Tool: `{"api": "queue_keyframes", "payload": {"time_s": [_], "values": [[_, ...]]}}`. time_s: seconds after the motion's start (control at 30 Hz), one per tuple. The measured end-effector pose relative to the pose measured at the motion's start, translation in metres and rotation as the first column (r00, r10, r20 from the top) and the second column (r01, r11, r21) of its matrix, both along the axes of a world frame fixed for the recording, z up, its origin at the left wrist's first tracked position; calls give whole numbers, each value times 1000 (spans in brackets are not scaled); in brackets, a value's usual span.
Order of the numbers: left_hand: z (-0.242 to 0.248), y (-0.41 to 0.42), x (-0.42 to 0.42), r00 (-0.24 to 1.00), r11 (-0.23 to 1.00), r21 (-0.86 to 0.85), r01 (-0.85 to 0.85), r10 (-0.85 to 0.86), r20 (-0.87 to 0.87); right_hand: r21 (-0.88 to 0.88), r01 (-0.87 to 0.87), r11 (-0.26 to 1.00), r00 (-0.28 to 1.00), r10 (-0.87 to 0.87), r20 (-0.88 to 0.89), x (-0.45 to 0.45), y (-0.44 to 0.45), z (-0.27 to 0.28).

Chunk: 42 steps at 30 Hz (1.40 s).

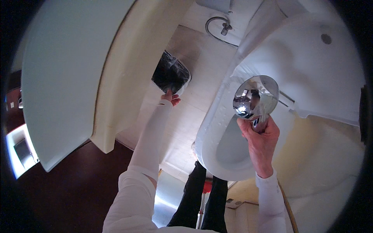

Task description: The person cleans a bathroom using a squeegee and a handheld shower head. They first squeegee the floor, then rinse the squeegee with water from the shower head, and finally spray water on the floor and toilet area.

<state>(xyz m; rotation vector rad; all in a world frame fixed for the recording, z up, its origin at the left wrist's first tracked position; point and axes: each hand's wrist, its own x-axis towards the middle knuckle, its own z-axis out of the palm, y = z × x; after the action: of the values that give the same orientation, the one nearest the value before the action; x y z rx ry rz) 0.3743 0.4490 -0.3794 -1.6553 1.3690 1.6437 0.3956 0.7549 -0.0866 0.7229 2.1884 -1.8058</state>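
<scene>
My right hand (260,142) grips the handle of a round, mirror-like chrome shower head (256,96). It is held above the white toilet (208,151), and its polished surface reflects the room. The shower head and hand hide part of the toilet bowl. My left hand (171,98) reaches out at the near edge of a waste bin lined with a black plastic bag (172,72). Its fingers are slightly apart, with nothing seen in them; whether they touch the bag cannot be told.
A cream-edged counter (116,72) with a pale top overhangs the left side. A flexible hose (207,27) runs from a wall valve (225,29). Behind my legs (193,192) stands a metal pole (201,212) with a red part. The floor (177,122) is light tile.
</scene>
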Motion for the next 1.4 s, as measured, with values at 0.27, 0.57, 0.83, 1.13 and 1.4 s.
{"api": "queue_keyframes", "payload": {"time_s": [0.27, 0.57, 0.83, 1.13, 1.4], "values": [[-44, -48, 20, 976, 978, -200, 62, -101, -192, -103, -142, 985, 990, 143, 3, -12, 25, -9], [102, 15, 115, 996, 972, -222, -71, 56, -71, -92, -12, 996, 1000, 13, 14, -98, 90, 9], [194, 67, 138, 971, 944, -267, -197, 226, 84, -96, -83, 992, 994, 90, 67, -206, 147, 23], [157, 96, 96, 937, 906, -254, -340, 351, -2, -50, -53, 997, 999, 52, -7, -237, 160, -11], [113, 62, 32, 933, 948, -118, -296, 261, -249, -107, -18, 994, 996, 27, 80, -209, 150, -1]]}}
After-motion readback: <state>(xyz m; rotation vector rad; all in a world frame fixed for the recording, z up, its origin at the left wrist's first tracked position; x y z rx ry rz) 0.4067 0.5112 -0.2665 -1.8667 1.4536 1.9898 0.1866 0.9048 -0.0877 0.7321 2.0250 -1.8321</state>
